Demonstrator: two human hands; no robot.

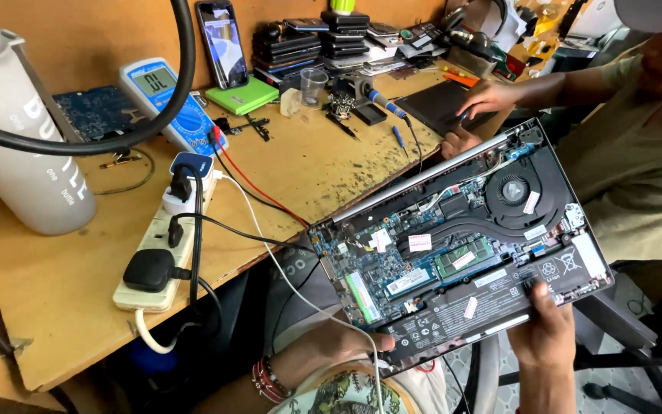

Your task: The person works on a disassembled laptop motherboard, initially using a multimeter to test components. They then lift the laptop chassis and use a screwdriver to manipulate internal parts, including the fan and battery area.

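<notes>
An opened laptop (461, 245) with its bottom cover off shows its circuit board, fan and black battery. It tilts off the wooden table's edge above my lap. My left hand (331, 349) grips its near left corner from below, thumb on the battery edge. My right hand (547, 326) holds the near right edge, fingers on the battery. Both hands carry the laptop between them.
Another person sits at right, with a hand (488, 98) on a dark laptop lid. On the wooden table (63, 291) lie a power strip (164, 253) with plugs, a blue multimeter (168, 96), a white bottle (21, 146), a phone (222, 42), a green case (243, 97) and stacked devices (316, 42).
</notes>
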